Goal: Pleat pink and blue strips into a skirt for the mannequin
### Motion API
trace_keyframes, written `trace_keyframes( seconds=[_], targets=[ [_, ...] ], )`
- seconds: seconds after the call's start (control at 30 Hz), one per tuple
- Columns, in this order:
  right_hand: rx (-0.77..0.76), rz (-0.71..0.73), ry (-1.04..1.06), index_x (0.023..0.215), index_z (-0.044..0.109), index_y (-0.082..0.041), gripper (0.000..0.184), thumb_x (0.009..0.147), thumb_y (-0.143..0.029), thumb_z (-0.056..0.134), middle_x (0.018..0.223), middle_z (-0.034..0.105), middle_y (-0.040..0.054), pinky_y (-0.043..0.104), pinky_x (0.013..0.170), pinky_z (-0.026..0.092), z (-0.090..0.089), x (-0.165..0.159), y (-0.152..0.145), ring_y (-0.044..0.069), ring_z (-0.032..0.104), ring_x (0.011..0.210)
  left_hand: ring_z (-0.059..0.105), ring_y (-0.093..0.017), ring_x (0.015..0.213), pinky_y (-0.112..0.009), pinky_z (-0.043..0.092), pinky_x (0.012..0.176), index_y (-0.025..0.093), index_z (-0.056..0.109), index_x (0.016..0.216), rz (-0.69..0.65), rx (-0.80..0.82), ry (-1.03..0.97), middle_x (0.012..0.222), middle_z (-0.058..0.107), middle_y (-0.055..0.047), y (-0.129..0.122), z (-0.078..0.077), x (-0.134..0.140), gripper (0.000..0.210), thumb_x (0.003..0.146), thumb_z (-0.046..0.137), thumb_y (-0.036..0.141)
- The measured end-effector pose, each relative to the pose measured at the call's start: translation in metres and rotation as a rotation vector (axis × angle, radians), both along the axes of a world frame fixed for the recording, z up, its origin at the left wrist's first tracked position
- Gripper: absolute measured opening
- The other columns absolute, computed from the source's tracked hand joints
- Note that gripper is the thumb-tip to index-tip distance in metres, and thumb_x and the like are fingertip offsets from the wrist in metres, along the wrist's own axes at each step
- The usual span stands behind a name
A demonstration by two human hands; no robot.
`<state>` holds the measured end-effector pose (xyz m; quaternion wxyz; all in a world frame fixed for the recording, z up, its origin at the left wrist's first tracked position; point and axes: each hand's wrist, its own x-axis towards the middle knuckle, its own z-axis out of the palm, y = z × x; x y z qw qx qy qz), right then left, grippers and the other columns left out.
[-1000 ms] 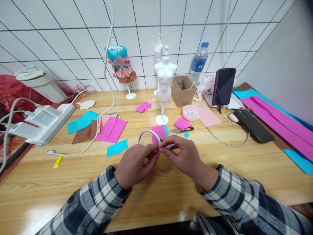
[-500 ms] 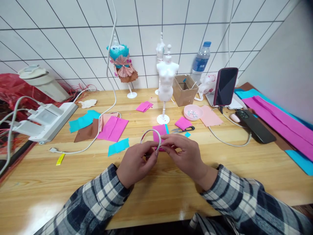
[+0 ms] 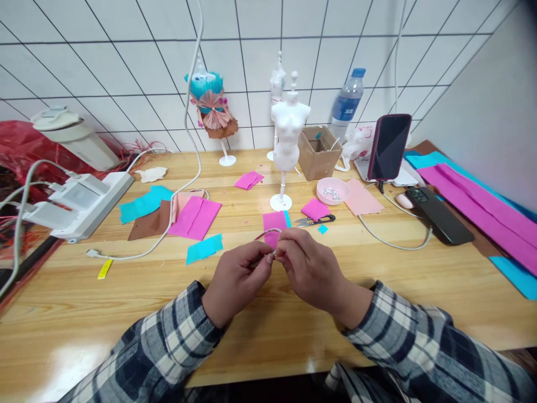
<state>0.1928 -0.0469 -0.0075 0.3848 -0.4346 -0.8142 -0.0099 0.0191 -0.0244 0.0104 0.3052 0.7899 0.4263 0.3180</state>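
A narrow, pale roll of tape (image 3: 272, 230) with a reddish inner side is held over the table, partly hidden by fingers. My left hand (image 3: 235, 280) is closed on its near side, thumb and fingers pinching. My right hand (image 3: 314, 272) is closed too, its fingertips pinched at the roll's right edge, touching the left fingertips. Just beyond lies a magenta paper piece (image 3: 273, 220) with a blue strip along its right side. Small thread snips (image 3: 319, 220) lie to the right, near a folded magenta piece (image 3: 315, 209) and a small blue scrap (image 3: 323, 229).
A white mini mannequin (image 3: 289, 134) stands behind the hands; a dressed one (image 3: 213, 106) is further left. A pink bowl of beads (image 3: 333, 191), a cardboard box (image 3: 318, 159) and phones (image 3: 440, 215) sit right. Coloured paper (image 3: 195, 218), a cable and a power strip (image 3: 96, 207) lie left.
The roll has tipped from upright to flatter and lower between my hands. My right fingers have curled in and closed beside the left fingertips. The view has shifted slightly.
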Motion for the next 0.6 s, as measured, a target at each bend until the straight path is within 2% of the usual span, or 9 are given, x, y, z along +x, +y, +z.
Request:
trace_keyframes(
  seconds=[0.1, 0.17, 0.23, 0.3, 0.37, 0.43, 0.5, 0.6],
  targets=[
    [-0.055, 0.03, 0.118, 0.094, 0.059, -0.02, 0.011, 0.096, -0.017, 0.049, 0.105, 0.063, 0.0094, 0.03, 0.074, 0.051, 0.0, 0.002, 0.001, 0.018, 0.061, 0.09, 0.051, -0.01, 0.049, -0.022, 0.042, 0.053, 0.018, 0.063, 0.084, 0.124, -0.108, -0.111, 0.052, 0.056, 0.005, 0.009, -0.001, -0.008, 0.022, 0.092, 0.048, 0.031],
    [-0.164, 0.061, 0.282, 0.092, 0.062, -0.021, 0.008, 0.094, -0.022, 0.054, 0.098, 0.064, 0.007, 0.03, 0.074, 0.05, 0.001, 0.006, 0.006, 0.017, 0.06, 0.09, 0.058, -0.013, 0.058, -0.025, 0.047, 0.063, 0.017, 0.065, 0.093, 0.222, -0.034, -0.092, 0.059, 0.062, 0.002, 0.023, -0.005, -0.019, 0.024, 0.094, 0.048, 0.035],
    [-0.344, 0.075, 0.451, 0.085, 0.064, -0.021, 0.01, 0.091, -0.028, 0.061, 0.088, 0.064, 0.0038, 0.028, 0.067, 0.048, 0.001, 0.011, 0.012, 0.015, 0.058, 0.079, 0.064, -0.018, 0.077, -0.031, 0.048, 0.077, 0.016, 0.069, 0.099, 0.207, 0.117, 0.084, 0.076, 0.071, -0.004, 0.039, -0.011, -0.032, 0.029, 0.093, 0.051, 0.038],
    [-0.563, 0.079, 0.577, 0.08, 0.065, -0.021, 0.013, 0.088, -0.031, 0.064, 0.08, 0.062, 0.001, 0.026, 0.057, 0.043, 0.0, 0.015, 0.019, 0.012, 0.051, 0.065, 0.063, -0.023, 0.086, -0.039, 0.045, 0.085, 0.017, 0.074, 0.097, 0.121, 0.273, 0.346, 0.089, 0.074, -0.008, 0.054, -0.018, -0.043, 0.031, 0.094, 0.051, 0.038],
    [-0.756, 0.097, 0.668, 0.079, 0.064, -0.02, 0.016, 0.086, -0.034, 0.064, 0.074, 0.059, -0.0015, 0.025, 0.052, 0.038, -0.001, 0.017, 0.023, 0.009, 0.044, 0.057, 0.061, -0.025, 0.089, -0.041, 0.044, 0.085, 0.019, 0.076, 0.101, 0.105, 0.341, 0.502, 0.094, 0.073, -0.009, 0.063, -0.025, -0.05, 0.031, 0.094, 0.05, 0.034],
    [-0.884, 0.123, 0.73, 0.08, 0.062, -0.02, 0.018, 0.085, -0.037, 0.063, 0.069, 0.054, -0.0036, 0.024, 0.049, 0.036, -0.003, 0.018, 0.024, 0.008, 0.041, 0.053, 0.059, -0.026, 0.091, -0.041, 0.045, 0.084, 0.02, 0.075, 0.105, 0.144, 0.358, 0.567, 0.095, 0.072, -0.009, 0.067, -0.029, -0.054, 0.029, 0.093, 0.052, 0.032],
    [-0.928, 0.135, 0.748, 0.081, 0.06, -0.02, 0.019, 0.086, -0.038, 0.061, 0.067, 0.051, -0.0046, 0.024, 0.049, 0.036, -0.003, 0.017, 0.022, 0.009, 0.041, 0.053, 0.059, -0.026, 0.093, -0.041, 0.044, 0.085, 0.019, 0.074, 0.109, 0.174, 0.36, 0.563, 0.097, 0.07, -0.01, 0.066, -0.029, -0.053, 0.029, 0.09, 0.056, 0.032],
    [-0.858, 0.117, 0.661, 0.079, 0.059, -0.02, 0.016, 0.088, -0.034, 0.057, 0.069, 0.052, -0.0035, 0.025, 0.056, 0.041, -0.001, 0.014, 0.02, 0.011, 0.047, 0.06, 0.057, -0.027, 0.096, -0.043, 0.041, 0.087, 0.021, 0.074, 0.104, 0.224, 0.384, 0.476, 0.099, 0.068, -0.009, 0.056, -0.02, -0.044, 0.028, 0.089, 0.06, 0.039]
  ],
)
